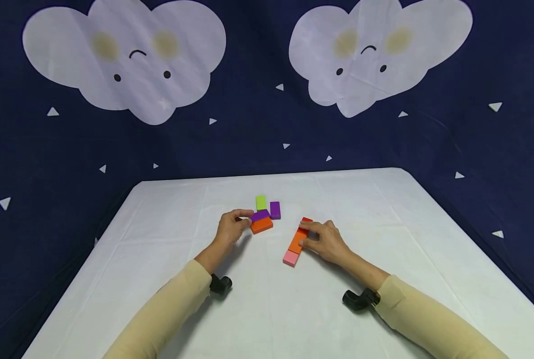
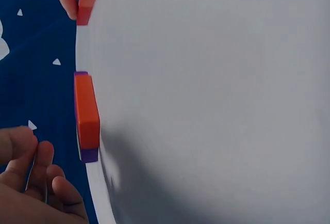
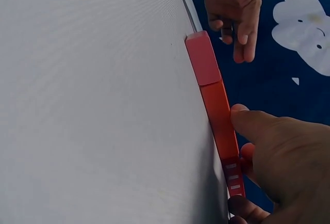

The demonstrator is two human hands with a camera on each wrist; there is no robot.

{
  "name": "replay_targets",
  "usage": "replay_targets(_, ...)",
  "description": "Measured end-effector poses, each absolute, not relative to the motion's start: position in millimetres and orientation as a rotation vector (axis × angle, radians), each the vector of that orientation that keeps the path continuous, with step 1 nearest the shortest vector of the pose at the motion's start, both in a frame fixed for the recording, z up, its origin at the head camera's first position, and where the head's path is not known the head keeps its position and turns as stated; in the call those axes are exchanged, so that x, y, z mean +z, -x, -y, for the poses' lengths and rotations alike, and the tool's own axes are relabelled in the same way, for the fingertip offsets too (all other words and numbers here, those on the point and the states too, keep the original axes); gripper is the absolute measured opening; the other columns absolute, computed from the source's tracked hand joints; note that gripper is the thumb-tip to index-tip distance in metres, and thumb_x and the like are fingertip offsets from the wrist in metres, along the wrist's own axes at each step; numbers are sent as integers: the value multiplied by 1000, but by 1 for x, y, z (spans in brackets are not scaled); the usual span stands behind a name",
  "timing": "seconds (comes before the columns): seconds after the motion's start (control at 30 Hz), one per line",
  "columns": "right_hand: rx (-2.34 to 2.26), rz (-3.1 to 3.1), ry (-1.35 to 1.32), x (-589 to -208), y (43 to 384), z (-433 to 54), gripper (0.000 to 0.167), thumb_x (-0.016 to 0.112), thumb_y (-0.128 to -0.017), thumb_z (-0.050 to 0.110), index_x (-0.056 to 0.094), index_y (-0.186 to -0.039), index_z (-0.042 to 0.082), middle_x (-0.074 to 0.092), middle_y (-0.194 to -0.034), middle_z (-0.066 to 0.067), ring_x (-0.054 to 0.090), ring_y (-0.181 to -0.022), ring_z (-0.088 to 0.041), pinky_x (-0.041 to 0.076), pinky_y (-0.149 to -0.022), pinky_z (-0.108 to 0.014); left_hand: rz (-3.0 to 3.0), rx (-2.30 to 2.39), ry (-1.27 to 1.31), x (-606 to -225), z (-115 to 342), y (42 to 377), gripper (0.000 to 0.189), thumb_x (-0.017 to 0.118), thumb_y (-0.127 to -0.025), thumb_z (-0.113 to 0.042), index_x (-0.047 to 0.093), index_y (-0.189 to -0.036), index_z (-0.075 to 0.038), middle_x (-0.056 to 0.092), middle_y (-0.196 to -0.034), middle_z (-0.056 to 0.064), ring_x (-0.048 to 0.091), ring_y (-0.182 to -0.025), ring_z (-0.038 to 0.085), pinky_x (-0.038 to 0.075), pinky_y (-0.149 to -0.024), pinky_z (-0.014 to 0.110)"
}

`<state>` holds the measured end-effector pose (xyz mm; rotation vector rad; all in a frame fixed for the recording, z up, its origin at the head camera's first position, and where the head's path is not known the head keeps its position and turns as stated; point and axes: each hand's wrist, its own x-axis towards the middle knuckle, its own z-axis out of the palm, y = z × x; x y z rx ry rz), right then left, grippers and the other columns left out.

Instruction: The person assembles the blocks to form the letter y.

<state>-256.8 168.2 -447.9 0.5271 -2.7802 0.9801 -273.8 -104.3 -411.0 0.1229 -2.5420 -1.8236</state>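
Note:
On the white table, a purple block (image 1: 260,215) and an orange block (image 1: 261,226) lie side by side. My left hand (image 1: 232,227) is just left of them. In the left wrist view its fingers (image 2: 44,157) look apart from the orange block (image 2: 87,110). To the right, a pink block (image 1: 290,258), an orange block (image 1: 297,242) and a red block (image 1: 307,219) form a slanted row, end to end. My right hand (image 1: 327,242) holds the row's upper part, thumb by the orange block (image 3: 219,115), fingers around the red block (image 3: 233,175), partly hidden.
A green block (image 1: 260,202) and another purple block (image 1: 275,210) lie just behind the left pair. Beyond the far edge of the table (image 1: 195,309) hangs a dark blue cloth (image 1: 249,144) with clouds and small triangles.

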Motion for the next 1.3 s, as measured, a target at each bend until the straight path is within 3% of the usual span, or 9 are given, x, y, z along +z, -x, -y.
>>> replay_targets(0.23, 973, 2788, -520, -448, 257, -168, 49, 76, -77, 34, 65, -122, 21, 64, -126, -4, 41, -83, -17, 31, -69, -27, 2771, -1510, 84, -414, 101, 284, 23, 64, -86, -10, 71, -108, -11, 61, -107, 12, 49, -91, 20, 38, -69, 24)
replay_targets(0.43, 972, 2789, -517, -447, 257, -168, 49, 76, -77, 34, 65, -122, 20, 65, -125, -5, 41, -82, -18, 30, -68, -27, 2800, -1373, 189, -419, 94, 290, 20, 67, -83, -7, 72, -103, -7, 63, -103, 12, 46, -99, 23, 40, -79, 28)
replay_targets(0.7, 979, 2815, -475, -446, 257, -168, 49, 75, -76, 33, 64, -123, 21, 64, -125, -5, 41, -83, -19, 30, -67, -27, 2884, -1170, 154, -420, 92, 291, 24, 73, -79, -13, 72, -103, -11, 61, -98, 9, 45, -93, 22, 36, -76, 29)
replay_targets(1.13, 991, 2829, -465, -445, 256, -168, 49, 75, -77, 34, 64, -123, 21, 64, -125, -5, 41, -84, -19, 31, -68, -27, 2922, -989, 198, -420, 95, 290, 38, 73, -77, -16, 69, -113, -8, 60, -112, 14, 44, -105, 28, 38, -88, 39)
replay_targets(1.3, 996, 2830, -463, -445, 256, -168, 49, 75, -77, 33, 64, -123, 21, 64, -126, -5, 41, -84, -19, 31, -68, -27, 2928, -986, 203, -421, 96, 289, 32, 75, -74, -18, 71, -105, -10, 60, -102, 11, 43, -98, 25, 38, -82, 34)
